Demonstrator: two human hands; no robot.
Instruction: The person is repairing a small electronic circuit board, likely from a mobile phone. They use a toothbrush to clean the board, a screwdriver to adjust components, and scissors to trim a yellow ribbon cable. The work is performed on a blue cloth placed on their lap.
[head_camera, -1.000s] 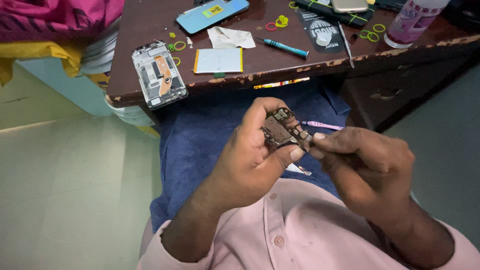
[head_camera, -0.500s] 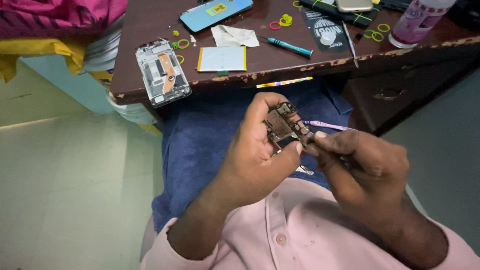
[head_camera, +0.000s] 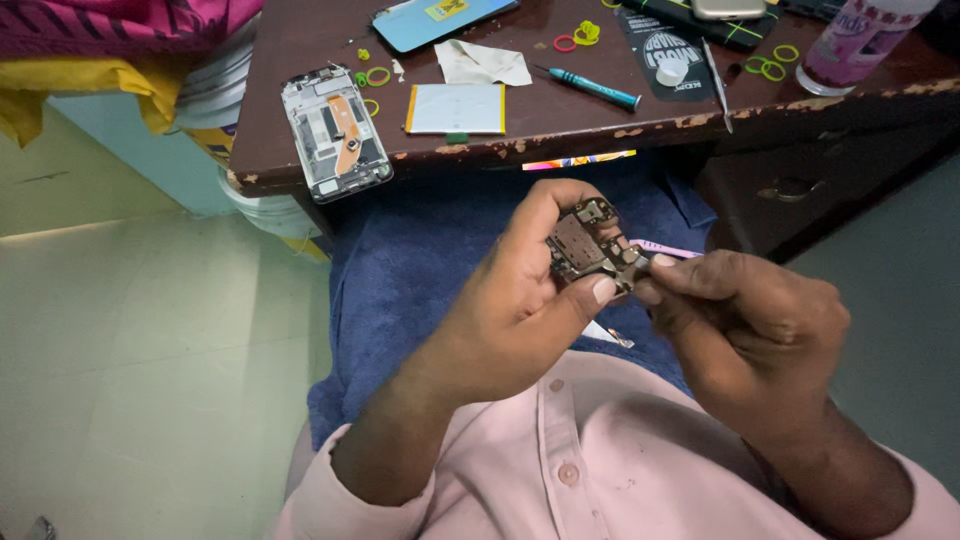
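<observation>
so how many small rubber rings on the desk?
7, maybe more hidden. Two green beside the opened phone, one red and one yellow mid-desk, three green by the pink bottle.

The circuit board (head_camera: 585, 245) I pinch is dull brown with grey metal patches, and a thin pink strip (head_camera: 668, 247) runs beside it. My shirt (head_camera: 560, 450) is pale pink, my lap cloth (head_camera: 420, 250) deep blue. On the dark brown desk (head_camera: 300, 100) lie a teal screwdriver (head_camera: 590, 88), a white battery (head_camera: 455, 108) edged yellow, and green and yellow rings (head_camera: 378, 76)
</observation>
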